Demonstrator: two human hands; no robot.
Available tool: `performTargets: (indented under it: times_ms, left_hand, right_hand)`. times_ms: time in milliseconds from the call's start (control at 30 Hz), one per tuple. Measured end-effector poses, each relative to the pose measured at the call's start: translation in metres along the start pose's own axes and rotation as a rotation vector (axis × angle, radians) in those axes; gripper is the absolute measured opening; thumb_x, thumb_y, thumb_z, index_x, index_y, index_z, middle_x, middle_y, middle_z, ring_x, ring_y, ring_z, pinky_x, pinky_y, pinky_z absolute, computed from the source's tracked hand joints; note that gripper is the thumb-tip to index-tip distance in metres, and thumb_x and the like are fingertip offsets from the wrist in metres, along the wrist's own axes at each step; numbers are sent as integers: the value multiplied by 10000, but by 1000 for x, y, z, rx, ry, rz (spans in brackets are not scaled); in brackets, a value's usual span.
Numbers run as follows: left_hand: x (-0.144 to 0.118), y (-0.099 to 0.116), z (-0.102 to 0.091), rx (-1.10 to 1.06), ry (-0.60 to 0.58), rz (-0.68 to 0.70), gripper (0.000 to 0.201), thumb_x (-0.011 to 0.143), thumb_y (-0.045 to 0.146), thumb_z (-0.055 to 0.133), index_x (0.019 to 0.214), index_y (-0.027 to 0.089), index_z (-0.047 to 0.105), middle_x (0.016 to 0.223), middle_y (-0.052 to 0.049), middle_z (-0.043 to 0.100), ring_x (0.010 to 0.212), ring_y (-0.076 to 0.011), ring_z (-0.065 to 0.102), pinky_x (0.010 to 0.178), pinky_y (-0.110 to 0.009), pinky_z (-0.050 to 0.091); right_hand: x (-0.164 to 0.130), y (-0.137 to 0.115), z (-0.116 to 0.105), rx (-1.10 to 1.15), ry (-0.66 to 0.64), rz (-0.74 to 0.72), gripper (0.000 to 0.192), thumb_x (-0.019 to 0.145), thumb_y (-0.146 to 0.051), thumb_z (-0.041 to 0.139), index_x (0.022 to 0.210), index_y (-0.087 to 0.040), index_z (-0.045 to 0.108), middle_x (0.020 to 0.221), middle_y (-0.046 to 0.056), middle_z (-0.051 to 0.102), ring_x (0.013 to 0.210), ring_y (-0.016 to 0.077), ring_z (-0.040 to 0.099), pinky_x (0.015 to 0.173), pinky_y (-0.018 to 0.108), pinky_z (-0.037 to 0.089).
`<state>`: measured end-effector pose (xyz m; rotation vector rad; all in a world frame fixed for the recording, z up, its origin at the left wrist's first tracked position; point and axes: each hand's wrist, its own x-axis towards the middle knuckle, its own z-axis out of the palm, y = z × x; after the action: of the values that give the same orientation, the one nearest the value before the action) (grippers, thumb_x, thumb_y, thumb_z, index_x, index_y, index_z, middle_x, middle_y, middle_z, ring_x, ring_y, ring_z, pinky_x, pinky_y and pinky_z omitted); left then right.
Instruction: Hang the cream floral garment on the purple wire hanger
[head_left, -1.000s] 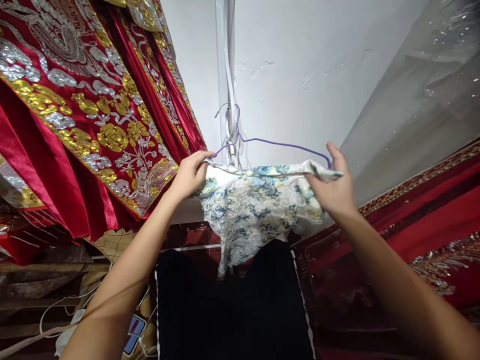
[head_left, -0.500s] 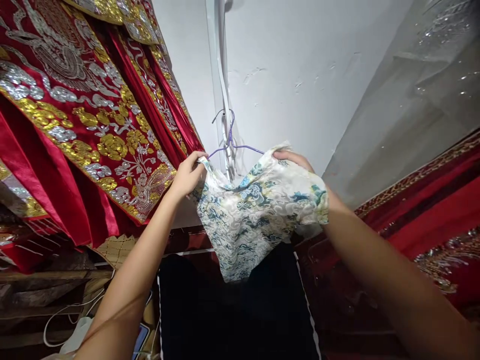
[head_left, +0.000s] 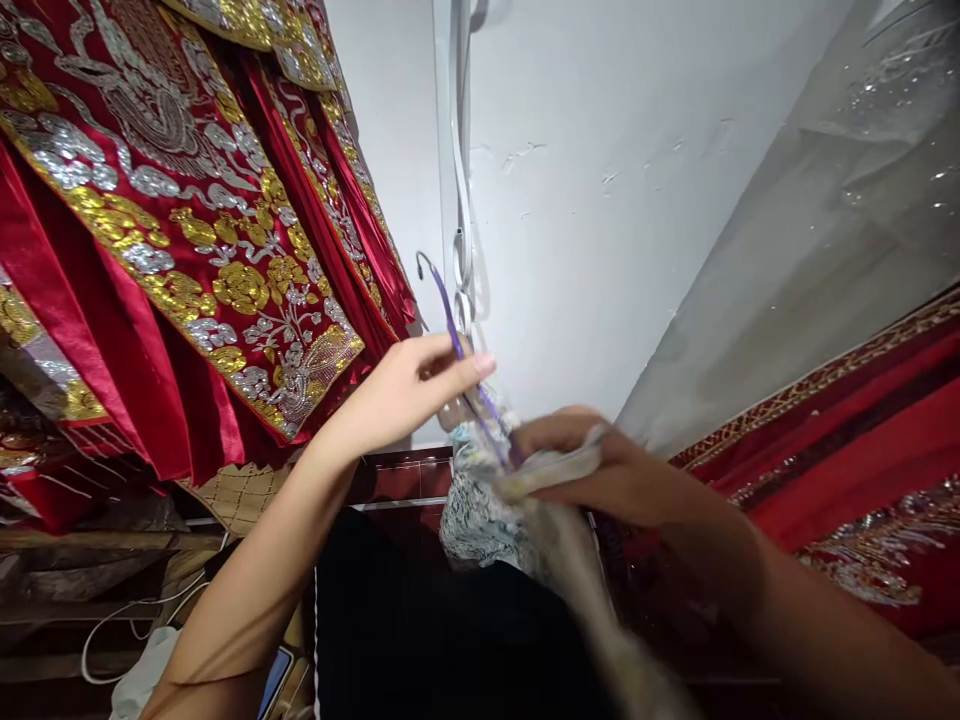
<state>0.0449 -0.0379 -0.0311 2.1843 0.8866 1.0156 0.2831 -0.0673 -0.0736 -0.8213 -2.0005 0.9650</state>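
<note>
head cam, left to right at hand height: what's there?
Red embroidered drape → left hand → purple hanger → floral cloth → right hand → red fabric with gold trim.

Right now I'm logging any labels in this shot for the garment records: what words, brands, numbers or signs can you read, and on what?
None can be read.
The red embroidered cloth bears gold and silver flower patterns, no lettering.
The floral garment and purple hanger, held by the left hand and right hand, show no tag.
</note>
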Motion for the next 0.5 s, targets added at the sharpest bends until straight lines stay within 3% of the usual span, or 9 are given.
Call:
performTargets:
  times_ms: [33, 100, 167, 233, 300, 333, 400, 500]
  left_hand:
    - [-3, 4, 4, 12, -57, -44, 450, 956, 555, 540, 705, 185, 597, 651, 4, 552, 614, -137, 534, 593, -277, 425]
    - [-8, 4, 7, 4, -110, -102, 534, 965, 549, 520, 577, 183, 514, 568, 13, 491, 554, -121, 474, 569, -277, 392]
    - [-13, -2, 5, -56, -94, -123, 576, 986, 540, 477, 528, 192, 475, 550, 3, 489, 562, -128, 487, 606, -287, 427]
    - [-15, -10, -1, -144, -70, -130, 615, 1001, 539, 439, 485, 205, 434, 544, -15, 501, 591, -142, 526, 668, -307, 478]
    - [-13, -18, -8, -242, -40, -134, 654, 1011, 561, 387, 454, 219, 380, 516, -26, 479, 580, -153, 537, 690, -340, 514]
    - [-11, -23, -10, -285, -15, -139, 668, 1012, 582, 358, 448, 224, 352, 495, -28, 455, 561, -156, 534, 681, -357, 528]
    - [-5, -33, -14, -339, 56, -152, 668, 1010, 625, 292, 470, 233, 335, 472, -29, 430, 542, -170, 549, 666, -388, 556]
    - [3, -53, -20, -312, 200, -118, 667, 1019, 630, 145, 672, 230, 552, 634, -72, 618, 732, -212, 691, 759, -422, 605]
  right_hand:
    - [5, 5, 6, -99, -19, -35, 299, 839, -405, 707, 625, -219, 610, 606, -16, 558, 592, 159, 523, 576, 292, 436]
    - [16, 19, 10, -301, 99, -100, 287, 950, -407, 558, 759, -225, 669, 687, 9, 602, 666, 177, 565, 661, 311, 467]
    - [26, 38, 6, -452, 266, -150, 322, 926, -474, 586, 1127, -243, 684, 1004, 67, 688, 930, 246, 631, 842, 374, 500]
    - [30, 56, 0, -566, 229, -225, 795, 802, -585, 712, 1481, -256, 460, 1388, 131, 569, 1251, 345, 535, 1030, 475, 445]
    - [31, 69, -2, -697, 131, -333, 1134, 689, -647, 784, 1605, -249, 245, 1557, 163, 401, 1406, 412, 379, 1130, 552, 339]
    - [32, 72, -2, -761, 127, -369, 1164, 682, -633, 793, 1617, -254, 212, 1565, 168, 384, 1420, 424, 354, 1142, 572, 302]
    - [37, 74, -2, -866, 212, -400, 1044, 733, -528, 779, 1605, -307, 248, 1506, 146, 442, 1380, 406, 397, 1133, 586, 264]
    - [61, 70, -14, -962, 347, -418, 789, 789, -415, 738, 1512, -406, 421, 1334, 75, 561, 1238, 339, 508, 1109, 577, 240]
